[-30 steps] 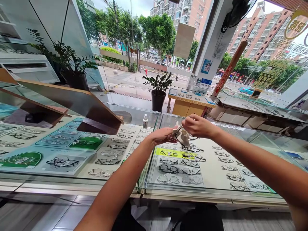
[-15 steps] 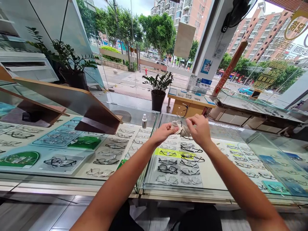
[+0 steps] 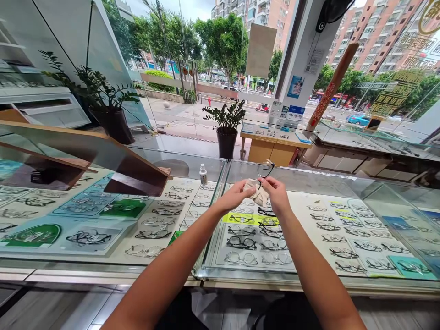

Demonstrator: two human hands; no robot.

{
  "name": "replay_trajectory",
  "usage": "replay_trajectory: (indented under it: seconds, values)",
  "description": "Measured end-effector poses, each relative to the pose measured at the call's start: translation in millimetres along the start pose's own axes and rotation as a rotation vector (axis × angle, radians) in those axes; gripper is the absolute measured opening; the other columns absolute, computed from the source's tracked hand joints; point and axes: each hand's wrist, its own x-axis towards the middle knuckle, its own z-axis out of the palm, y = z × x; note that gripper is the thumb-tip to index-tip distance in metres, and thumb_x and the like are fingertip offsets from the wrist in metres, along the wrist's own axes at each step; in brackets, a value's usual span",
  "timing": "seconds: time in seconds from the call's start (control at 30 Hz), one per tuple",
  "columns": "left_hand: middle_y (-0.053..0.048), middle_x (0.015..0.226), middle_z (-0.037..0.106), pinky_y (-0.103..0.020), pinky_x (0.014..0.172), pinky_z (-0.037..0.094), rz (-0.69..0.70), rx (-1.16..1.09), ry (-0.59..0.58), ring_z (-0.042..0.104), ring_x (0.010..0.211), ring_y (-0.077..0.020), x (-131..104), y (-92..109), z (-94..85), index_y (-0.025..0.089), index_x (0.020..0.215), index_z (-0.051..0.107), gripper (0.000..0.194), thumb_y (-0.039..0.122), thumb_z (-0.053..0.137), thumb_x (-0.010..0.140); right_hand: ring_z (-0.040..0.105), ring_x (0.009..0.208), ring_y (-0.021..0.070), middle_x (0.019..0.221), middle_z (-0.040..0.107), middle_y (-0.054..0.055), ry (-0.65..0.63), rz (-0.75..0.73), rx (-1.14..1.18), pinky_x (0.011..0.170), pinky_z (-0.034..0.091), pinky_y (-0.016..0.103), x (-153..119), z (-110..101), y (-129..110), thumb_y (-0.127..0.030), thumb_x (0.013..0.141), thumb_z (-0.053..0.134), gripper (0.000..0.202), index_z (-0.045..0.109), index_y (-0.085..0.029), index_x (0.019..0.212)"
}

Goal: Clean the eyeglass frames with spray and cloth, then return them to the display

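1. Beige cloth (image 3: 260,195) is hanging bunched between the two hands, with the left hand (image 3: 237,196) closing its fingers on one edge of it.
2. Right hand (image 3: 277,195) is looking pinched shut on the dark-framed glasses (image 3: 264,169), right next to the cloth. Which exact part it's gripping, I can't tell, since the fingers are covering it.
3. Those glasses are sticking up above the fingertips, in the air over the glass-topped surface (image 3: 237,277), not resting on anything.
4. Progress-wise, I'm guessing somewhere mid-wipe: glasses and cloth are both in hand, so that bit's sorted. Finishing with the cloth and putting the glasses down are looking like what's left. Lenses are showing too small to judge clean or smudgy, so no clue how much rubbing is remaining.
5. Small white-capped bottle (image 3: 203,175) is standing upright off to the left, near the hands but not touching them.
6. Loads of display frames (image 3: 241,242) are lying in rows under the glass, and a potted plant (image 3: 227,137) is standing beyond the far edge.
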Motion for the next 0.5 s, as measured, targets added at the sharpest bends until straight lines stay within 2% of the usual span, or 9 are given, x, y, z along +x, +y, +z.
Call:
replay_trajectory:
  seconds: [0.13, 0.23, 0.3, 0.4, 0.5]
  values:
    - [-0.003, 0.089, 0.07, -0.028, 0.079, 0.044, -0.014, 0.006, 0.033, 0.058, 0.083, -0.0175, 4, -6, 3.8, 0.015, 0.108, 0.072, 0.06, 0.071, 0.072, 0.085, 0.061, 0.081, 0.018, 0.086, 0.07, 0.002, -0.003, -0.056, 0.002, 0.076, 0.048, 0.031, -4, -2, 4, -0.053, 0.075, 0.087, 0.031, 0.083, -0.022, 0.081]
    - [-0.003, 0.089, 0.071, -0.028, 0.079, 0.044, -0.039, 0.003, 0.031, 0.058, 0.082, -0.0176, 6, -9, 6.8, 0.016, 0.109, 0.075, 0.058, 0.068, 0.078, 0.082, 0.061, 0.08, 0.0179, 0.086, 0.07, 0.002, 0.009, -0.062, 0.001, 0.074, 0.048, 0.032, -6, -2, 4, -0.053, 0.077, 0.086, 0.03, 0.081, -0.023, 0.08]
    - [-0.003, 0.088, 0.071, -0.028, 0.078, 0.043, -0.052, 0.034, 0.072, 0.058, 0.081, -0.0176, 5, -9, 8.8, 0.016, 0.106, 0.076, 0.056, 0.066, 0.079, 0.081, 0.059, 0.076, 0.0173, 0.086, 0.07, 0.003, 0.033, -0.045, 0.006, 0.072, 0.048, 0.032, -8, -1, 4, -0.054, 0.077, 0.085, 0.032, 0.081, -0.023, 0.081]
    - [-0.002, 0.082, 0.068, -0.028, 0.076, 0.041, -0.074, 0.097, 0.122, 0.054, 0.077, -0.017, 4, -9, 11.7, 0.015, 0.096, 0.076, 0.055, 0.068, 0.077, 0.081, 0.058, 0.075, 0.0167, 0.086, 0.069, 0.003, 0.065, -0.063, 0.006, 0.071, 0.048, 0.032, -10, 1, 4, -0.055, 0.077, 0.085, 0.033, 0.08, -0.022, 0.08]
    - [0.0, 0.074, 0.061, -0.028, 0.073, 0.037, -0.06, 0.11, 0.092, 0.048, 0.073, -0.0155, 4, -8, 13.9, 0.016, 0.082, 0.071, 0.057, 0.072, 0.073, 0.082, 0.056, 0.075, 0.016, 0.082, 0.065, 0.001, 0.091, -0.104, -0.02, 0.071, 0.047, 0.031, -11, 2, 6, -0.054, 0.08, 0.084, 0.031, 0.081, -0.023, 0.081]
